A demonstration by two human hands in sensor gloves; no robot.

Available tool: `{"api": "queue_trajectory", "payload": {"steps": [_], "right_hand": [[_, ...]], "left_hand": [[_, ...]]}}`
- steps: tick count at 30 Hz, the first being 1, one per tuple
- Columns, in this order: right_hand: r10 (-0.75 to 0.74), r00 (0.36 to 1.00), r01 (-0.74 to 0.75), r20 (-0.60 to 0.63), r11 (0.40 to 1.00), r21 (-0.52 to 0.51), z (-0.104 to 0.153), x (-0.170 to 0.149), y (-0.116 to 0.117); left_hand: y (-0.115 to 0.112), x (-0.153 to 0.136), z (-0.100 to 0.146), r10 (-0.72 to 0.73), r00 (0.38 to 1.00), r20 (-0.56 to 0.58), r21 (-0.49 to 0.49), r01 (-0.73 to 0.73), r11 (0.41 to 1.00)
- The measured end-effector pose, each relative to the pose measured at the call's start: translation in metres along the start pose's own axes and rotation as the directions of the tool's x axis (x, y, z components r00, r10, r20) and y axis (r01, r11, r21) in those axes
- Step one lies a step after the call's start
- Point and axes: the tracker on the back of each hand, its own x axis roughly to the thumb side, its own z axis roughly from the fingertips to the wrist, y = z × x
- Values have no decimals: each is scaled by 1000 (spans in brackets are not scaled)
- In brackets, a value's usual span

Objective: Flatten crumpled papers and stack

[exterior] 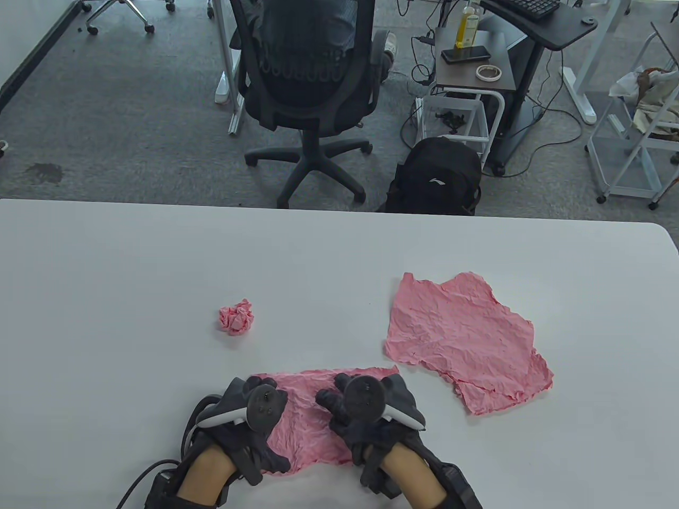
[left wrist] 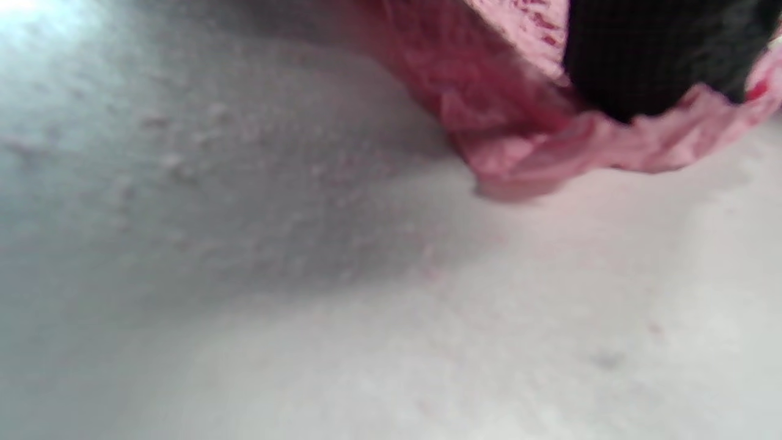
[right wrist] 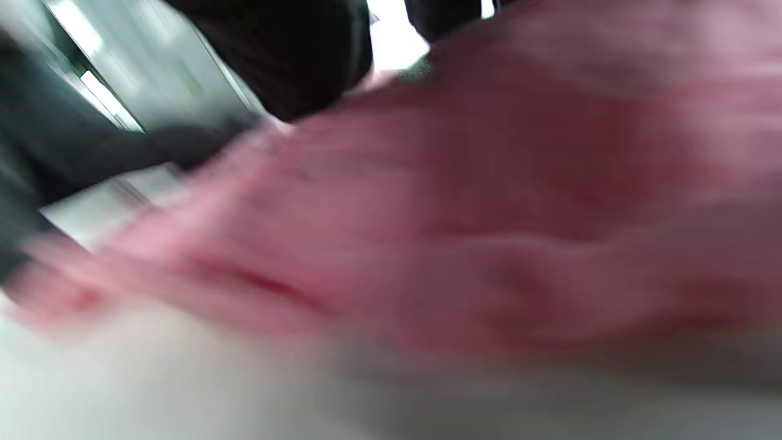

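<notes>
A wrinkled pink paper [exterior: 305, 419] lies spread on the white table [exterior: 132, 291] at the near edge. My left hand [exterior: 249, 408] rests on its left part and my right hand [exterior: 366, 403] rests on its right part, both palm down. The same paper shows in the left wrist view [left wrist: 519, 140] under a gloved finger [left wrist: 654, 55], and fills the blurred right wrist view [right wrist: 489, 201]. A crumpled pink paper ball [exterior: 236, 316] sits left of centre. A stack of flattened pink sheets [exterior: 461, 339] lies at the right.
Beyond the table's far edge stand an office chair [exterior: 307, 79], a black backpack [exterior: 435, 177] and a small side table [exterior: 472, 63].
</notes>
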Motion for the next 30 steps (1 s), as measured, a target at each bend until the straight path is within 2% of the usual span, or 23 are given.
{"api": "queue_trajectory", "payload": {"steps": [1, 2, 4, 5, 7, 9, 11, 12, 14, 16, 17, 18, 20, 21, 22, 23, 24, 27, 30], "right_hand": [[0, 1000, 0, 1, 1000, 17, -1, -7, -1], [-93, 996, 93, 18, 996, -10, -1, -19, -3], [-244, 963, 235, -114, 968, -83, 4, -40, -7], [-293, 948, 287, -127, 956, -66, 6, -53, -9], [-284, 947, 278, -148, 959, -60, 10, -67, -11], [-291, 946, 278, -146, 955, -103, 13, -71, -13], [-225, 968, 205, -111, 964, -171, 19, -61, -16], [-153, 988, 147, -11, 966, -214, 24, -46, -18], [-96, 978, 145, 185, 952, -269, 28, -12, -16], [-49, 948, 133, 315, 959, -250, 23, 23, -6], [-10, 941, 79, 339, 978, -191, 18, 40, 0], [30, 949, 19, 315, 988, -152, 14, 48, 4], [77, 966, -53, 247, 993, -101, 6, 43, 13], [24, 966, -13, 259, 999, -41, 7, 33, 12], [-64, 964, 74, 260, 997, -31, 6, 26, 10], [-160, 976, 166, 144, 986, -24, 10, 11, 6], [-202, 975, 202, 90, 979, 10, 12, 0, 4], [-264, 965, 264, -3, 964, 42, 21, -37, -2], [-239, 967, 244, -87, 968, 52, 28, -52, -5]], "left_hand": [[-1, -1, 1, 5, 1000, -1, 4, -5, 1000], [-1, -1, 1, 17, 1000, -4, 2, -17, 1000], [-1, -2, 1, 23, 1000, -6, 1, -23, 1000], [-1, -1, 1, 17, 1000, -7, 1, -17, 1000], [-1, -1, 3, 4, 1000, -21, 8, -4, 1000], [-1, -2, 5, 11, 1000, -27, 13, -10, 1000], [-1, -3, 4, 13, 999, -32, 9, -13, 1000], [0, -5, 4, 13, 999, -40, 15, -12, 1000], [0, -8, 4, 27, 998, -53, 18, -26, 999], [1, -11, 4, 45, 998, -53, 19, -44, 999], [1, -12, 4, 46, 997, -59, 21, -45, 999], [1, -14, 5, 47, 997, -65, 24, -46, 999], [0, -16, 8, 57, 995, -77, 31, -55, 998], [0, -18, 8, 68, 995, -79, 31, -66, 997], [0, -18, 7, 75, 994, -76, 28, -73, 997], [0, -18, 7, 74, 994, -77, 26, -72, 997], [0, -18, 7, 69, 995, -77, 27, -67, 997], [-1, -18, 7, 76, 994, -74, 25, -74, 997], [-1, -17, 7, 73, 995, -61, 25, -71, 997]]}}
